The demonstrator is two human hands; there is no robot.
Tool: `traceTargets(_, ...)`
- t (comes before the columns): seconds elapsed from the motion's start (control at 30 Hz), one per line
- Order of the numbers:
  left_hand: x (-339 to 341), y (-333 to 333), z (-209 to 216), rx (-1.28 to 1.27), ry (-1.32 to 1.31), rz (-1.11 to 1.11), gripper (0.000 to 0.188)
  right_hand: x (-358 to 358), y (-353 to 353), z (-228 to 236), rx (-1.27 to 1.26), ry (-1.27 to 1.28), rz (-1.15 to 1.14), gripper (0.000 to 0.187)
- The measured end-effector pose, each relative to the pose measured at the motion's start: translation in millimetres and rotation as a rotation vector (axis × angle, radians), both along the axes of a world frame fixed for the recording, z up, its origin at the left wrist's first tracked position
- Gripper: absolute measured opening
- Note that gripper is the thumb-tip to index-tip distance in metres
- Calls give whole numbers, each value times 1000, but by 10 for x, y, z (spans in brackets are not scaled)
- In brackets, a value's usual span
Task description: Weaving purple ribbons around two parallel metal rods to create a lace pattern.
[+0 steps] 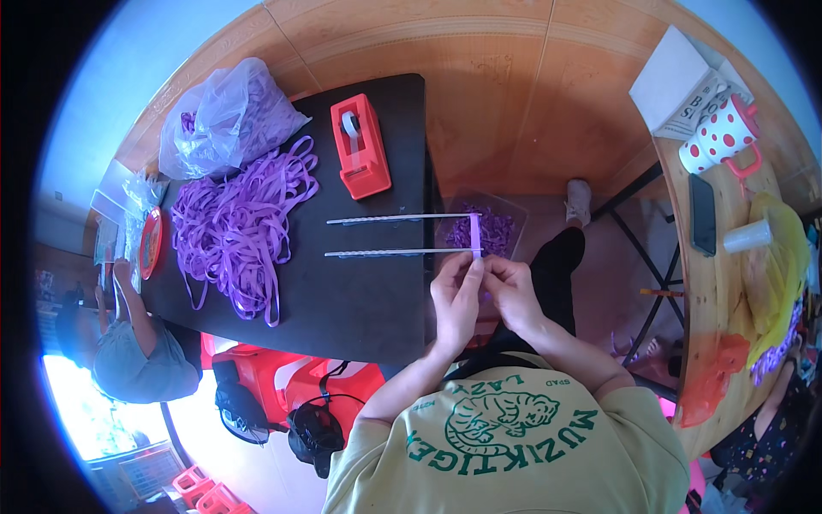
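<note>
A short purple ribbon strip [476, 231] spans the ends of two thin metal rods, the far rod [385, 220] and the near rod [390, 253], which jut past the black table's right edge. At the strip's near end my left hand [455, 300] is closed in a pinch, thumb and fingertips on the ribbon. My right hand [512, 295] meets it from the right, fingers closed at the same end. What lies between its fingertips is mostly hidden. Under the rods, a clear container [518, 214] holds many small purple ribbon pieces [490, 233].
On the black table [342, 300] lie a tangled purple ribbon heap [235, 227], a full plastic bag [227, 120] and a red tape dispenser [360, 146]. A wooden table [706, 283] at right bears a dotted mug [719, 139] and a phone [702, 214]. Other people sit left and right.
</note>
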State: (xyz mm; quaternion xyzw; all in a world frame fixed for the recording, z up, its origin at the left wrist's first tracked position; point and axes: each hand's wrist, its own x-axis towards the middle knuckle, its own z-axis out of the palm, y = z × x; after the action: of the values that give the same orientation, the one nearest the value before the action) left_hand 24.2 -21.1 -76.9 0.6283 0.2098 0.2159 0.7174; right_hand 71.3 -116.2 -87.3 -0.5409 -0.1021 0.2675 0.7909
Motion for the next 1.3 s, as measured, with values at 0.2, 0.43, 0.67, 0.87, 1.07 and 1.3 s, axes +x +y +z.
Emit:
traceTargets(0.2,23,-18,131,-246,20,-83,15,-150,-95,48,-81,-153,11,10)
traceTargets(0.43,9,-22,205,-285,17,-59,13,-246,-157,229,-98,-296,67,9)
traceTargets(0.67,-14,-4,295,-279,25,-108,14,-71,-250,285,-231,-732,-50,5)
traceTargets(0.87,-25,15,234,-178,76,-127,15,144,-234,334,-347,-1131,-369,11)
traceTargets(1.07,-33,10,301,-240,87,-152,16,307,-212,310,-425,-1325,-397,26)
traceTargets(1.3,-119,35,492,-261,61,-197,17,420,-115,447,-447,-1577,-283,38)
